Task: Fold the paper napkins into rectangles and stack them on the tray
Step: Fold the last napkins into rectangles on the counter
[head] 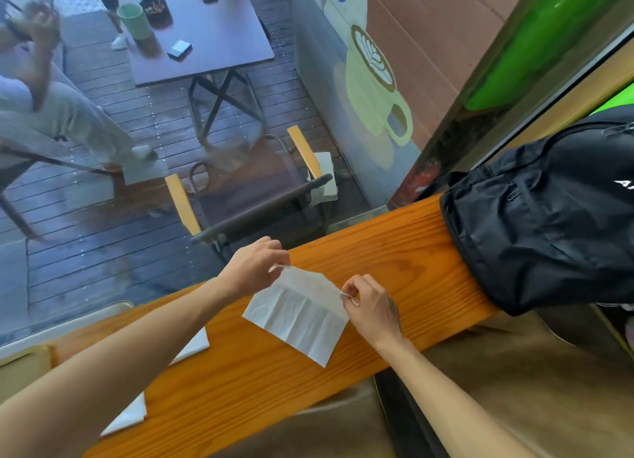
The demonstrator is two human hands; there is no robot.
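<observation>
A white paper napkin [297, 315] lies creased on the orange wooden counter [394, 262], its far edge lifted. My left hand [255, 267] pinches the far left corner of that edge. My right hand [368, 305] pinches the far right corner. More white napkins [194, 346] lie to the left under my left forearm, and another white napkin piece [128, 418] shows near the counter's front left. A pale tray [20, 361] sits at the far left, mostly hidden by my arm.
A black backpack [549, 210] rests on the right end of the counter. Beyond a glass pane lie a wooden deck, a folding chair [254, 196], a dark table [206, 35] with a green cup, and a seated person at left.
</observation>
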